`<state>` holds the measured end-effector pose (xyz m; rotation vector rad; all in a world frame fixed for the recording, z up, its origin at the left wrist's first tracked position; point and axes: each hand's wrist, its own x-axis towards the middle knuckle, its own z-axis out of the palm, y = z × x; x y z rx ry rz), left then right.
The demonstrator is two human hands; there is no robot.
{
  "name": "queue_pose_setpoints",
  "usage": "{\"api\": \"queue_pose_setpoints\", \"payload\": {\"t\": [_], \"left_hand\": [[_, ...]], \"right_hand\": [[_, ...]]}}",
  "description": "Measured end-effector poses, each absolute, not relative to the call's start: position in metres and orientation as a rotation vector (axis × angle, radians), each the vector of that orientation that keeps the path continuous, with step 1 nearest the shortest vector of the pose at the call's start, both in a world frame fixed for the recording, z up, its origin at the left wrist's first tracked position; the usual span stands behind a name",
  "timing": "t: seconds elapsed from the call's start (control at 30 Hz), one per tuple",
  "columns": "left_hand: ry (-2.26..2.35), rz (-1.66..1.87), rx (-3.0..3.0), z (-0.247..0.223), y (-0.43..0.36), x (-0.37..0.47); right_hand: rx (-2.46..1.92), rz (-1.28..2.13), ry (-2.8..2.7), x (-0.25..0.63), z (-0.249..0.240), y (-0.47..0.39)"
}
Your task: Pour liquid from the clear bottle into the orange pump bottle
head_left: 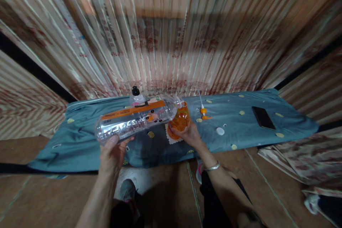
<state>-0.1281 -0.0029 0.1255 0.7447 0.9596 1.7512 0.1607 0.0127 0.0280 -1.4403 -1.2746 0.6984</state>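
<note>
Clear bottle (136, 119): large, orange-banded label, tipped onto side, base left, neck right, mouth at top of orange bottle (182, 118). Latter smaller, see-through, uncapped, leaning slightly; contact between mouths unclear.

Left grip (110, 155) curled, thumb (112, 142) uppermost; right grip (190, 135) farther forward, likewise curled; both forearms (97, 192) stretched ahead.

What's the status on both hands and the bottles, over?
Left hand gripping large clear bottle sideways, neck toward orange bottle. Right hand holding the orange bottle. Pump head lying apart on cloth; nothing visibly between bottles.
</note>
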Motion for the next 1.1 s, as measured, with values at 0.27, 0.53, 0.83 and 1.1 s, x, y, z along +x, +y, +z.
{"api": "queue_pose_setpoints", "payload": {"t": [0.27,0.53,0.83,1.1], "left_hand": [[0.978,1.764,0.712,0.1326,-0.0037,-0.1259],[0.945,1.767,0.768,0.1253,-0.0026,-0.127],[0.931,1.764,0.747,0.1242,-0.0012,-0.1284],[0.945,1.762,0.741,0.1282,-0.0024,-0.1285]], "right_hand": [[-1.438,0.714,-1.285,0.1602,0.0313,0.0112],[-1.435,0.725,-1.277,0.1602,0.0327,0.011],[-1.429,0.719,-1.266,0.1602,0.0311,0.0112],[-1.415,0.708,-1.278,0.1603,0.0312,0.0112]]}}
